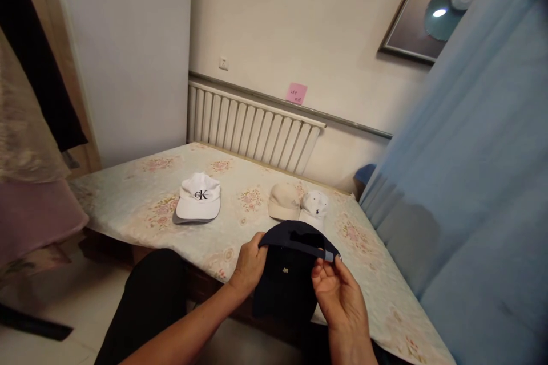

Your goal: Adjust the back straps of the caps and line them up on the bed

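A dark navy baseball cap (285,296) hangs between my two hands over the near edge of the bed, brim downward, its back strap and opening facing up. My left hand (250,262) grips the cap's left edge. At the right end of the strap, near a grey piece, the fingers of my right hand (340,291) pinch the band. Beyond it on the bed a beige cap (283,201) sits beside a white cap with a small dark emblem (314,208). Farther left rests a white cap with black letters (199,198).
The caps lie on a floral-covered bed (233,231) against the wall. Behind it runs a white radiator (252,125) with a pink note (296,93) above. A blue curtain (475,182) hangs at right; clothes (34,142) hang at left. My dark-clothed knee (149,291) is below.
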`<action>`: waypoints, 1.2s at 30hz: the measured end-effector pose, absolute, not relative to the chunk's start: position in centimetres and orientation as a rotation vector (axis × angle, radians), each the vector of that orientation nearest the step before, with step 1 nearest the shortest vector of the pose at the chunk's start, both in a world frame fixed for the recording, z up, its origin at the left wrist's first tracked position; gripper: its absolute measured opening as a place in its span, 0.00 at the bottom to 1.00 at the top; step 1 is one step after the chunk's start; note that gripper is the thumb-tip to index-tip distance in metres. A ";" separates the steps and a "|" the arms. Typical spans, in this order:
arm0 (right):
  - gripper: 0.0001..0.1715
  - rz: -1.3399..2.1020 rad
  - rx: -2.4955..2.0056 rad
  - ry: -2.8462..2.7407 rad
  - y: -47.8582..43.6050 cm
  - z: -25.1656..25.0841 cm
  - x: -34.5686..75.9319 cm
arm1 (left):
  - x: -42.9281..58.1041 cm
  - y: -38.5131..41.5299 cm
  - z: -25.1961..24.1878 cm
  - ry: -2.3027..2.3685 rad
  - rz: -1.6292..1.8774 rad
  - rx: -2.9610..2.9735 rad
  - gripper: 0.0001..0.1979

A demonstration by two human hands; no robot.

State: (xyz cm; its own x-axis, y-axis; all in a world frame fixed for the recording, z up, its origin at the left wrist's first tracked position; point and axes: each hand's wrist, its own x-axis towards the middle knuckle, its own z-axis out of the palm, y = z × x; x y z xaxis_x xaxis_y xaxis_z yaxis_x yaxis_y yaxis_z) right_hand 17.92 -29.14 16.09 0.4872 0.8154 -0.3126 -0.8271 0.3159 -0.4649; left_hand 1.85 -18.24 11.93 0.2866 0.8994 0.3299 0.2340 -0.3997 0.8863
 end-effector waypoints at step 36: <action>0.23 0.929 -0.934 -0.359 -23.9 11.7 16.5 | 6.0 -16.3 12.8 1.068 0.747 2.243 0.19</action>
State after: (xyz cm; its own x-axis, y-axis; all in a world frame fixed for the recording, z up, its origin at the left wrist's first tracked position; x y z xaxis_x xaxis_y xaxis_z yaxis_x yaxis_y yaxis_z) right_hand 16.45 -23.88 11.73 0.5763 0.8094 -0.1135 -0.5233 0.2587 -0.8120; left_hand 6.01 -16.34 12.82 0.5321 0.8098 0.2473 0.5098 -0.5396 0.6700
